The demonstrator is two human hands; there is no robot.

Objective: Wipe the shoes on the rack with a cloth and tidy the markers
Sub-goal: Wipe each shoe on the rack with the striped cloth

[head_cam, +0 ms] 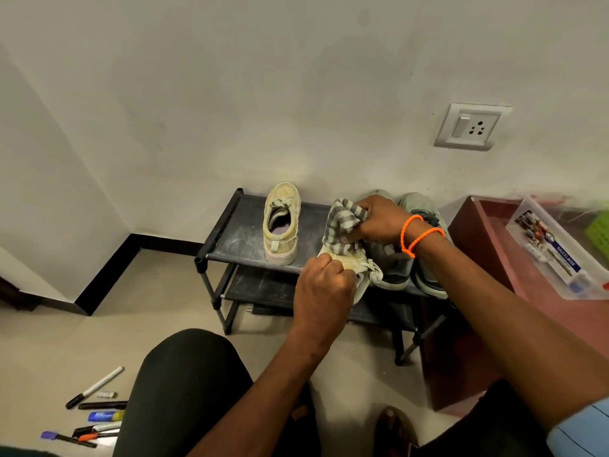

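A black two-shelf shoe rack [240, 232] stands against the wall. One beige sneaker [282, 222] sits on its top shelf at the left. My left hand [324, 288] grips the heel of a second beige sneaker [349, 263], mostly hidden, at the shelf's front edge. My right hand [384, 221], with orange bands on the wrist, holds a grey-and-white striped cloth [342, 225] bunched over that shoe. A grey pair of shoes [395, 268] lies under my right wrist. Several markers [94, 387] lie loose on the floor at the lower left.
A dark red low table [487, 245] stands right of the rack, carrying a clear plastic box [560, 258] and a green basket [598, 222]. A wall socket [471, 127] is above. My knee in black trousers [184, 390] fills the lower middle.
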